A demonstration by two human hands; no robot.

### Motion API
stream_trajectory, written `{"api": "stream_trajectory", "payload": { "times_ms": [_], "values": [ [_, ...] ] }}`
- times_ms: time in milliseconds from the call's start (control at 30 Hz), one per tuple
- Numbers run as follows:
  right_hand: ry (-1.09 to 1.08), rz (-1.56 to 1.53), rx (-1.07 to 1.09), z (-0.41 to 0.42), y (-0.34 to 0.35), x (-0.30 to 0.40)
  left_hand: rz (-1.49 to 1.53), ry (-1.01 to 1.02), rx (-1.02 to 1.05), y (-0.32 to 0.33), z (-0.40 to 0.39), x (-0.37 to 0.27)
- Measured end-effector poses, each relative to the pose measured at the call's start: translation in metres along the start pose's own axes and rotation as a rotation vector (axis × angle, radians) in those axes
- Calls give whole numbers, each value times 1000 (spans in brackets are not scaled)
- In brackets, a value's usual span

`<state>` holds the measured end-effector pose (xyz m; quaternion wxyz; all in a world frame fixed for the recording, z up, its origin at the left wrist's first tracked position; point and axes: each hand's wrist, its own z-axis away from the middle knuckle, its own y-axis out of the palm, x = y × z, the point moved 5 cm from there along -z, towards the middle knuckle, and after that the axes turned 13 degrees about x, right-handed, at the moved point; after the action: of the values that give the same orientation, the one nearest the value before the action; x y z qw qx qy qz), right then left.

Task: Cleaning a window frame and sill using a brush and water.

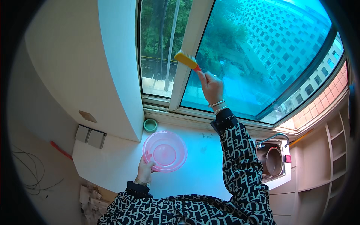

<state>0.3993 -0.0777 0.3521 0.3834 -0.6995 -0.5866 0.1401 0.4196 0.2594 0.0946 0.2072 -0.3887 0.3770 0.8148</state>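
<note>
My right hand [213, 86] grips the red handle of a scrubbing brush [185, 60] with a yellow back and pale bristles. The brush is raised in front of the window's white frame post [188, 42], its bristles facing up and away; whether they touch the post I cannot tell. With my left hand [144, 170] I hold the near left rim of a translucent pink plastic basin [164, 152] above the white countertop [197, 174]. No contents can be made out in the basin.
A roll of green tape [150, 125] lies by the wall corner, below the window sill. To the right is a sink [284, 174] with a curved faucet [274, 135] and a bucket [274, 161] in it. Open shelves [315, 163] stand beyond. Loose cable [36, 182] lies at the far left.
</note>
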Motion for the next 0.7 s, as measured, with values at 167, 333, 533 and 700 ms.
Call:
{"api": "stream_trajectory", "payload": {
  "times_ms": [167, 333, 533, 700],
  "values": [
    [-16, 220, 305, 97, 90, -46, 23, 24, -6, 2, 0, -3],
    [126, 227, 433, 167, 139, -65, 39, 101, -68, -7, 10, 0],
    [334, -188, 714, 177, 120, -34, 13, 124, -63, -29, 3, 10],
    [223, -105, 941, 204, 88, 24, 12, 237, -58, -29, -6, 11]
  ]
}}
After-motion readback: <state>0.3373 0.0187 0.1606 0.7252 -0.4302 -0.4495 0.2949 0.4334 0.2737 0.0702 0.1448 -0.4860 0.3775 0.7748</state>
